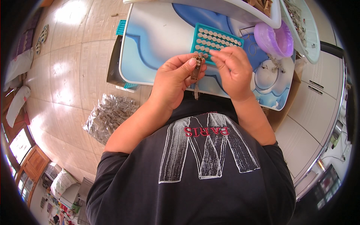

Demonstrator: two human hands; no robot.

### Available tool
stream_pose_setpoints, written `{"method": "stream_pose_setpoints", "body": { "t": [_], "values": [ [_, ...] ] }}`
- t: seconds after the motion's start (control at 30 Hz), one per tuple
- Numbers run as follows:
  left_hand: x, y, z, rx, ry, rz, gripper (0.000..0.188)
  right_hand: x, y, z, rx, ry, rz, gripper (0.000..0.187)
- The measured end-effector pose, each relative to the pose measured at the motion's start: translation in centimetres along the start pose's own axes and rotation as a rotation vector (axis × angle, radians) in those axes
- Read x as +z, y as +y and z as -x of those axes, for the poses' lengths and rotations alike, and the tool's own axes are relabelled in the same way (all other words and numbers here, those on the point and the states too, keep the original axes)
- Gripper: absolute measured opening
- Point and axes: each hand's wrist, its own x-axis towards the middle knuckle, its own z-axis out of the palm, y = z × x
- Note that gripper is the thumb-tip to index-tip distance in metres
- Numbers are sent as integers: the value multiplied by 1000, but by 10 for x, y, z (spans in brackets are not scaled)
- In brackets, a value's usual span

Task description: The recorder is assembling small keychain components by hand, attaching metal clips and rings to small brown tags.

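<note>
My left hand (176, 73) is closed around a small brown rectangular piece with a dark, recessed face (196, 69), held upright between thumb and fingers. A pale tassel of threads (196, 91) hangs from its lower end. Close beside its upper end, the thumb and fingers of my right hand (234, 69) are drawn together; whatever is between them is too small to make out. Just beyond both hands lies a teal tray (217, 28) with rows of small round beige discs (214, 39). My fingers cover its near edge in part.
The tray rests on a blue-and-white patterned table (150, 26). A purple basket (275, 39), a wire ring (265, 77) and a pale green basket (313, 45) are to the right. A white bin (240, 9) stands at the back. On the floor at left sits a clear bag of small pieces (110, 116).
</note>
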Motion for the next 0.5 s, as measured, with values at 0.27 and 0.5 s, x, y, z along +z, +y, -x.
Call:
{"method": "stream_pose_setpoints", "body": {
  "t": [0.27, 0.5],
  "values": [
    [0, 0, 0, 3, -11, 8, 23, 6, 8, 0, -77, -101, 241, 17],
    [-3, -1, -5, -9, -24, 2, 24, 5, -7, -5, -40, 25, 11, 16]
  ]
}}
